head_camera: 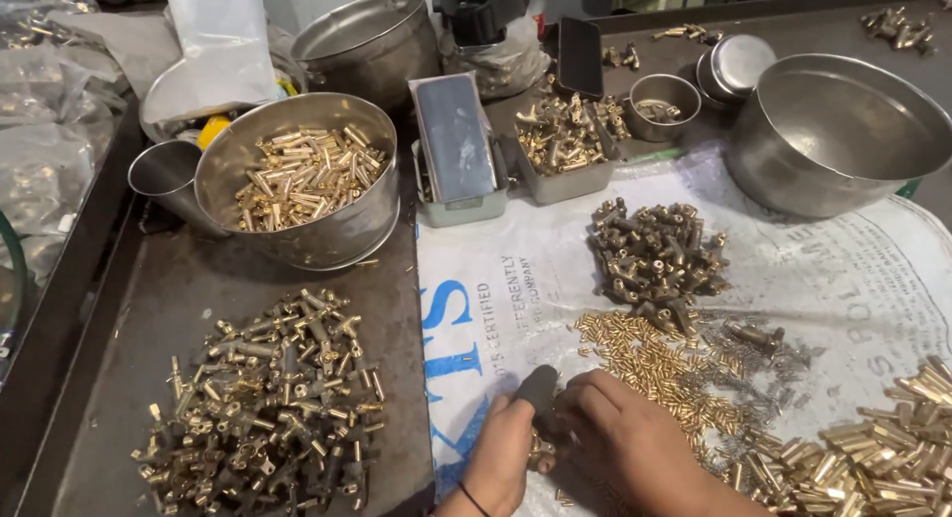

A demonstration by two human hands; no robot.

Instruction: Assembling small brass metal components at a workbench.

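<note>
Left hand (501, 458) and right hand (620, 443), fingers closed on small brass fitting (541, 446) under dark tool (538, 388); probably hard, slippery, best pinched by its sides.

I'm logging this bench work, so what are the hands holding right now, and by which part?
The left hand holds a small brass fitting from below; the right hand grips a dark-handled tool low on its handle.
</note>
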